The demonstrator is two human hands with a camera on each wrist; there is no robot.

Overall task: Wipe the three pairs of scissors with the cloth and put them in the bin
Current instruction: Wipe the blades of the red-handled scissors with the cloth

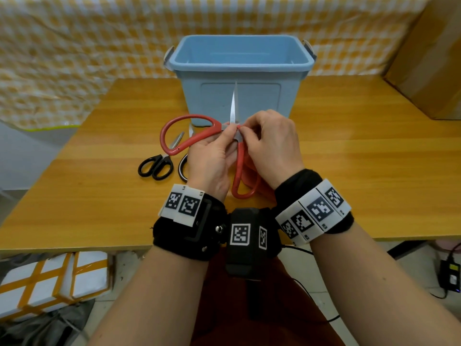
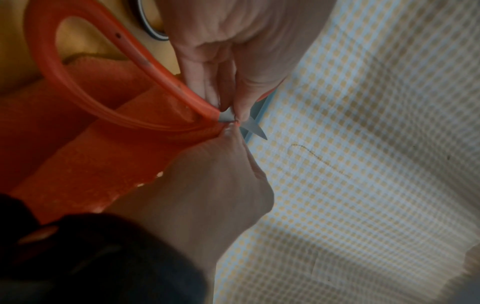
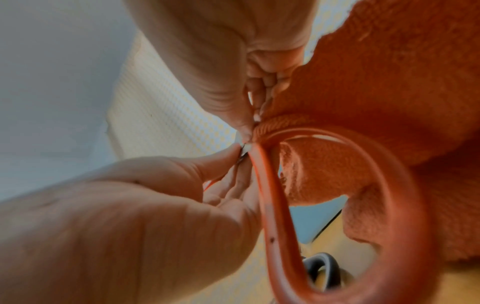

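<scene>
Head view: both hands, left hand (image 1: 212, 156) and right hand (image 1: 272, 141), pinch the red scissors (image 1: 174, 136) at the pivot, orange cloth (image 1: 252, 171) beneath, blue bin (image 1: 239, 63) at twelve o'clock on the counter (image 1: 349, 171).

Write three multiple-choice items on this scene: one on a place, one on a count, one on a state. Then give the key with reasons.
1. Where do the black-handled scissors lie?
A. In the blue bin
B. On the wooden table, left of the hands
C. On the cardboard box

2. How many pairs of scissors are in the blue bin?
A. None that can be seen
B. One
C. Two

3. How are the red-handled scissors held?
A. Lying untouched on the table
B. Hung on the bin's rim
C. Gripped near the pivot, handles spread, blade pointing up

Key: 1 B, they rest on the wooden table. 2 A, its visible inside is bare. 3 C, the left hand and the right hand, with the orange cloth, meet at the pivot.
</scene>
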